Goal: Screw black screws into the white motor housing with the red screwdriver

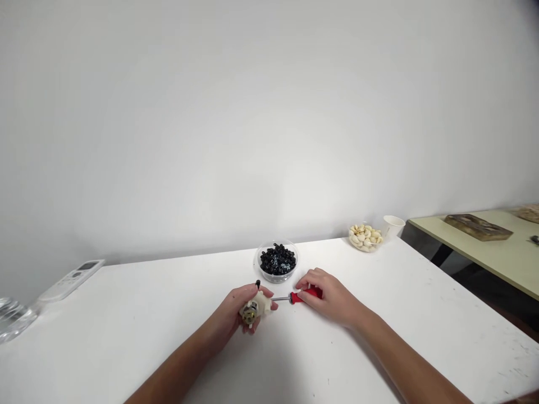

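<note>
My left hand [236, 310] is closed round a small cream-coloured plastic part with a metal motor end [255, 308], held just above the white table [126, 325]. A small black piece sticks up at its top. My right hand [330, 294] grips the red handle of a screwdriver [304, 295], whose thin metal shaft points left and meets the cream part. Both hands sit near the middle of the table, just in front of a clear bowl of black pieces [277, 260].
A clear bowl of cream-coloured pieces [365, 237] and a white paper cup [393, 225] stand at the back right. A white remote control [71, 278] and a clear container [12, 317] lie at the left. A second, pale green table [497, 252] stands to the right across a gap.
</note>
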